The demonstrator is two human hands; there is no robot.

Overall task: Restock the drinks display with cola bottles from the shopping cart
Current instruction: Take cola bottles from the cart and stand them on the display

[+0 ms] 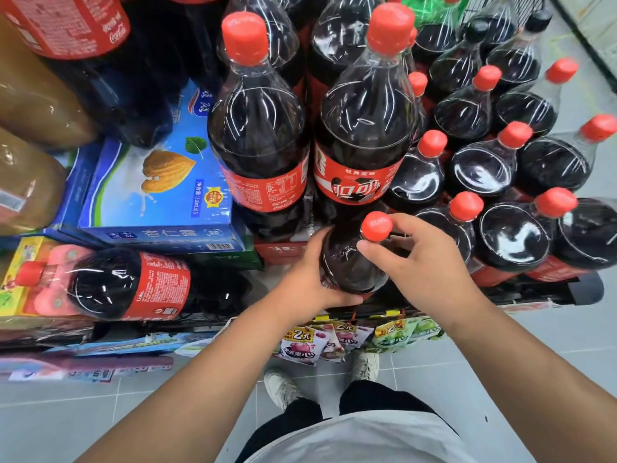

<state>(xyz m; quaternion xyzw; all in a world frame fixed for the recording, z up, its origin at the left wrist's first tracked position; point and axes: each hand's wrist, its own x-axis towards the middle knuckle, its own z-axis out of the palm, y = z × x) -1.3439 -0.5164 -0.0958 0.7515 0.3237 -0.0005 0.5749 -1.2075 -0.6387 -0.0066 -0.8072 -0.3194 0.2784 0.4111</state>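
near: left hand (310, 275) fingers wrapped round bottle (350, 265) body | right hand (420, 262) fingers curled on its neck | bottle upright at front edge, touching tall bottles (364, 128) behind | far right: packed bottles (484, 165), probably cart stock, so plenty left

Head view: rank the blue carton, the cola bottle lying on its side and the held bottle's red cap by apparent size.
1. blue carton
2. lying cola bottle
3. red cap, far smallest

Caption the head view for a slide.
Restocking: left hand wraps the cola bottle, right hand holds its neck, amid upright red-capped bottles.
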